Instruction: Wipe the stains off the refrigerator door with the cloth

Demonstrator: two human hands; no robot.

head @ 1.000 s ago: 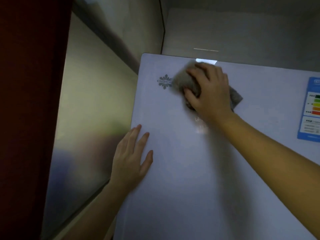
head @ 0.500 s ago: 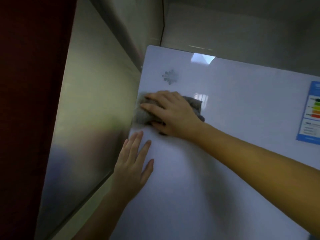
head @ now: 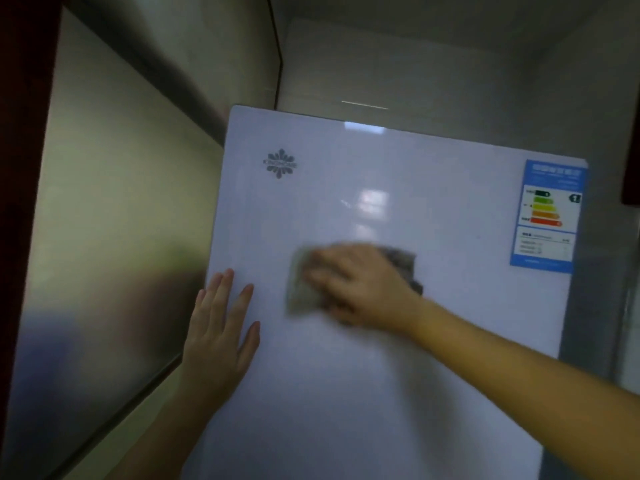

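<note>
A right hand (head: 360, 285) presses a grey cloth (head: 301, 292) flat against the middle of a white refrigerator door (head: 346, 393). The left hand (head: 221, 327) rests open, fingers spread, at the door's left edge. Sweeping rightward could snag the energy label (head: 550, 216).

The right hand (head: 360, 285) had carried the grey cloth (head: 301, 289) a long way across the refrigerator door (head: 381, 393). A second before it was pressed up near the top edge, just right of the snowflake logo (head: 280, 163); half a second before it had swept down to the door's left edge. Then it lay flat toward the middle, at about five o'clock from the logo and well below it, the cloth blurred under the fingers. The logo, earlier half covered, showed whole.
</note>
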